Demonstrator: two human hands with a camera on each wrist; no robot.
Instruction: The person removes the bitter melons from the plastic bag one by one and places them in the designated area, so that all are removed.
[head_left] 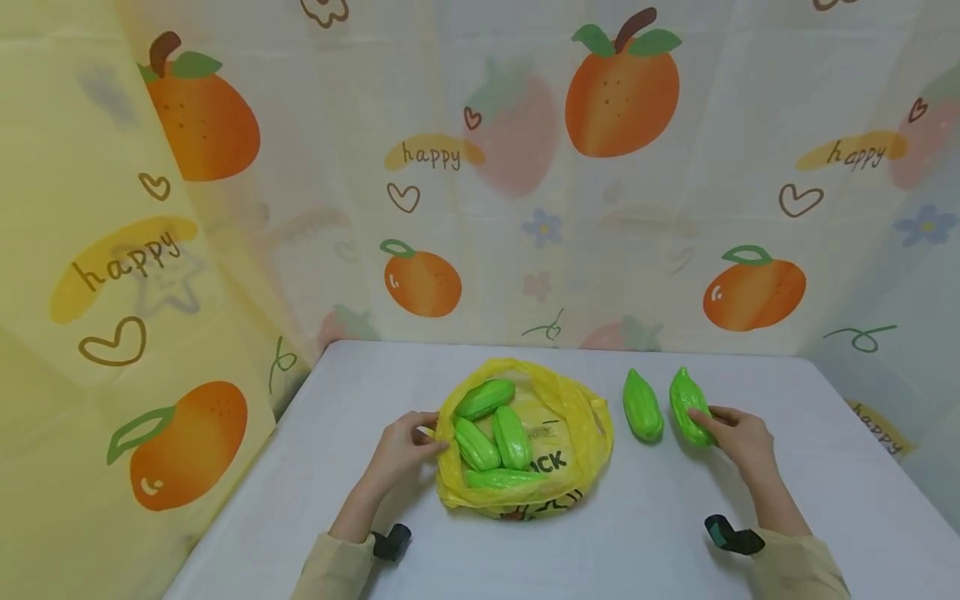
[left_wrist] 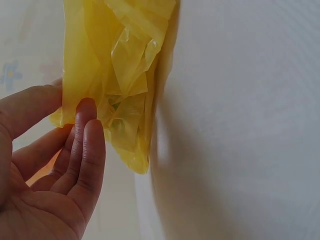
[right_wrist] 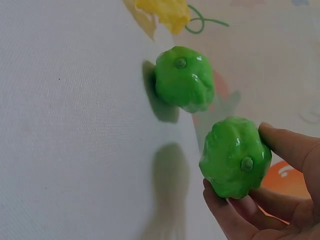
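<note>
A yellow plastic bag lies with its mouth spread, several green fruits inside it toward the left. The left hand pinches the bag's left rim between thumb and fingers; the left wrist view shows this hand at the yellow film. In the right hand a green fruit is gripped by thumb and fingertips. The right wrist view shows that fruit off the cloth, above its shadow, in the hand. Another green fruit lies between bag and right hand.
A white cloth covers the table. Behind it and at both sides hangs a curtain printed with oranges, hearts and lettering. Dark devices are strapped at both wrists.
</note>
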